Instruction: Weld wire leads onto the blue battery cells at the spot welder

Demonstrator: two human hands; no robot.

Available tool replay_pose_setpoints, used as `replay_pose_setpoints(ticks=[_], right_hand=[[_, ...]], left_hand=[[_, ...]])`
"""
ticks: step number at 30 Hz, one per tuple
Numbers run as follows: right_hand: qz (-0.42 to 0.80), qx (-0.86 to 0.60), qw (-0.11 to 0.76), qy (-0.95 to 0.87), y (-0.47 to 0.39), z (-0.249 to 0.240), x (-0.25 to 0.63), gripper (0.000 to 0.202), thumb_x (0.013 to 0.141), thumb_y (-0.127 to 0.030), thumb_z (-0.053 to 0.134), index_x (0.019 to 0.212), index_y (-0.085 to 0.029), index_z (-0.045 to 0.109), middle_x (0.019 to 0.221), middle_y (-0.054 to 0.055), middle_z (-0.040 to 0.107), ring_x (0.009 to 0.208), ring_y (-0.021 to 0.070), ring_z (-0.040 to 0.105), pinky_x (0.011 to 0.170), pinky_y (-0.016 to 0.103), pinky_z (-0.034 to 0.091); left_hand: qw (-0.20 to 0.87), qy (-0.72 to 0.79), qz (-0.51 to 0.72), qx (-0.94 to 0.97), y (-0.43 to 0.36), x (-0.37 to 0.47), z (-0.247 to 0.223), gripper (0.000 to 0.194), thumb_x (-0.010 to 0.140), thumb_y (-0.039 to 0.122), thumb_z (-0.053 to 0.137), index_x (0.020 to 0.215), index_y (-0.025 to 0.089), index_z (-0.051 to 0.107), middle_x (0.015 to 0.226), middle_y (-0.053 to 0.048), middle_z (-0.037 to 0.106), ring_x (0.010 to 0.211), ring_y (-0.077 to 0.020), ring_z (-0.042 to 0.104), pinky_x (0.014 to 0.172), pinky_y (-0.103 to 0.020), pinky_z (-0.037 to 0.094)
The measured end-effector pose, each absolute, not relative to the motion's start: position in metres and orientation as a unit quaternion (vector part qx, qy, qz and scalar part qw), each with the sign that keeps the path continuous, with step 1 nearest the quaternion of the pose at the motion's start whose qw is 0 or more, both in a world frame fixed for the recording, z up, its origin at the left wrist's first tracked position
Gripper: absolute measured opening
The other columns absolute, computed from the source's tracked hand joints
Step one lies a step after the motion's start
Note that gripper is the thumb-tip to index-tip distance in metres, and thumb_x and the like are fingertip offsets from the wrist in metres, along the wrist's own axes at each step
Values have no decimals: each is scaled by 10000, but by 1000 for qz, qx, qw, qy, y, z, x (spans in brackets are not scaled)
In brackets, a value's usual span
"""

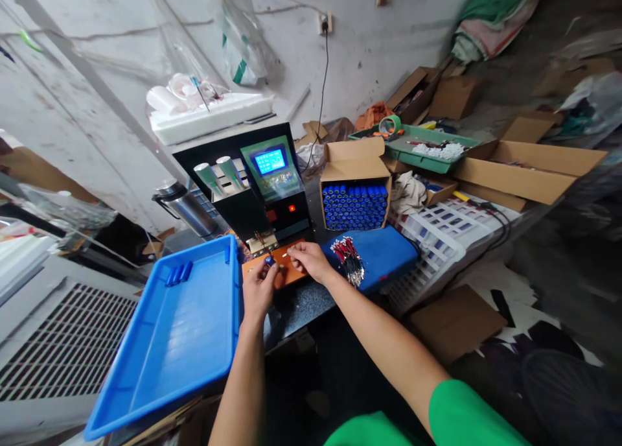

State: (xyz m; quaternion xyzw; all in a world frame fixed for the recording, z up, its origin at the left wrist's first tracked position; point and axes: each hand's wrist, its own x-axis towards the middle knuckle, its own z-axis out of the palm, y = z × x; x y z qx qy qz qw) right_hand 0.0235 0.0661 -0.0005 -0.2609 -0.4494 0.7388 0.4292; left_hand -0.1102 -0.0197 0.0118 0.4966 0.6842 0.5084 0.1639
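My left hand is closed around a blue cylindrical cell, whose end shows at the fingertips below the spot welder's electrodes. Just right of it, my right hand pinches a small white piece, held over the orange plate. Whether a wire hangs from that piece is too small to tell. A bundle of red and black wires lies on a blue pad to the right of my right hand.
On the left is a blue tray holding several blue cells. Behind the pad stands a cardboard box packed with blue cells. A steel flask is beside the welder. Further right are a green tray and a white crate.
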Motion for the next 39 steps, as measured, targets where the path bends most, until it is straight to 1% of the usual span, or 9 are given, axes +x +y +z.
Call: replay_pose_setpoints(ticks=[6, 8, 10, 14, 16, 20, 24, 29, 39], right_hand=[[723, -284, 432, -459, 67, -1, 20, 389, 684, -488, 760, 621, -177, 536, 489, -56, 515, 417, 53, 421, 399, 173, 295], [718, -293, 435, -457, 67, 0, 19, 351, 683, -461, 750, 638, -172, 558, 499, -56, 521, 423, 55, 430, 400, 172, 302], [712, -304, 437, -458, 66, 2, 17, 310, 683, -430, 736, 648, -168, 574, 505, -56, 525, 427, 56, 435, 399, 171, 303], [701, -316, 439, -465, 62, 7, 11, 271, 695, -390, 716, 632, -173, 566, 503, -53, 524, 433, 62, 439, 401, 171, 301], [699, -312, 441, -468, 61, 9, 6, 274, 706, -389, 709, 626, -176, 556, 499, -49, 527, 437, 69, 448, 406, 175, 310], [689, -309, 437, -489, 61, 11, -3, 271, 724, -386, 705, 626, -179, 559, 500, -46, 528, 449, 76, 470, 421, 177, 344], [665, -325, 429, -518, 61, 10, -9, 238, 737, -379, 713, 674, -179, 601, 531, -39, 556, 459, 85, 503, 418, 178, 372], [647, -343, 425, -533, 60, 9, -11, 175, 767, -311, 693, 695, -175, 610, 574, -25, 589, 474, 95, 543, 421, 181, 429], [610, -380, 411, -561, 56, 19, -9, 120, 789, -196, 660, 684, -177, 606, 599, 0, 628, 515, 131, 605, 431, 197, 477]], left_hand=[[168, 682, 498, 509, -13, -113, 9, 338, 769, 493, 648, 795, 162, 706, 569, 25, 540, 519, -109, 449, 496, -229, 352], [182, 683, 495, 505, -11, -114, 5, 356, 773, 503, 643, 838, 159, 709, 631, 3, 607, 573, -129, 513, 537, -233, 394], [200, 678, 496, 504, -11, -115, 1, 384, 791, 503, 625, 934, 156, 712, 763, -30, 690, 670, -159, 591, 617, -251, 453], [201, 682, 488, 506, -13, -113, -5, 401, 840, 492, 580, 1056, 172, 689, 904, -53, 735, 752, -185, 649, 698, -279, 486], [179, 692, 477, 512, -15, -112, -7, 380, 861, 480, 559, 1062, 183, 684, 900, -52, 734, 749, -187, 653, 693, -280, 480], [135, 706, 458, 523, -16, -110, -9, 343, 882, 454, 520, 1031, 188, 677, 804, -40, 701, 678, -174, 615, 637, -272, 440], [117, 718, 454, 515, -15, -108, -12, 322, 884, 449, 518, 1015, 196, 669, 721, -24, 662, 615, -163, 579, 584, -258, 393], [116, 726, 442, 514, -15, -108, -13, 317, 902, 420, 503, 1058, 193, 659, 772, -40, 682, 646, -174, 601, 611, -267, 408], [125, 714, 450, 522, -15, -107, -14, 314, 916, 409, 497, 1088, 193, 647, 824, -51, 694, 693, -179, 630, 649, -274, 444]])
